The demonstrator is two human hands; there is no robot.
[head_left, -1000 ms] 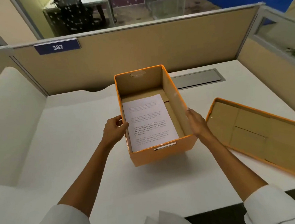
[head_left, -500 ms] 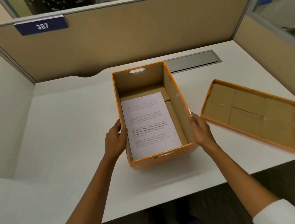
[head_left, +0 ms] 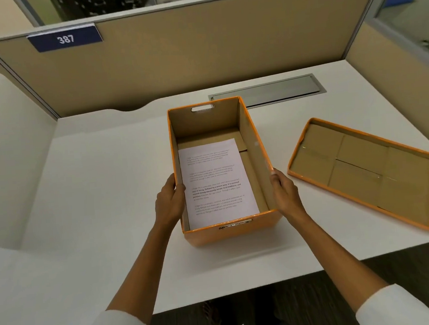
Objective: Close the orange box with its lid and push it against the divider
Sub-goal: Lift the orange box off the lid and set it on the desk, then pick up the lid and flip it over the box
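Beige cubicle divider [head_left: 199, 60] panels are walling off a white tabletop [head_left: 94, 198], well beyond the hands. Between those hands, the orange box [head_left: 230, 232] is sitting open, short of the divider, a printed sheet [head_left: 216, 183] lying inside. Its lid [head_left: 364, 172] is lying inside-up just right of the right hand [head_left: 285, 195]. The left hand [head_left: 170, 205] and the right are pressing flat against the box's side walls, holding it. Lidding and pushing are both waiting to be done.
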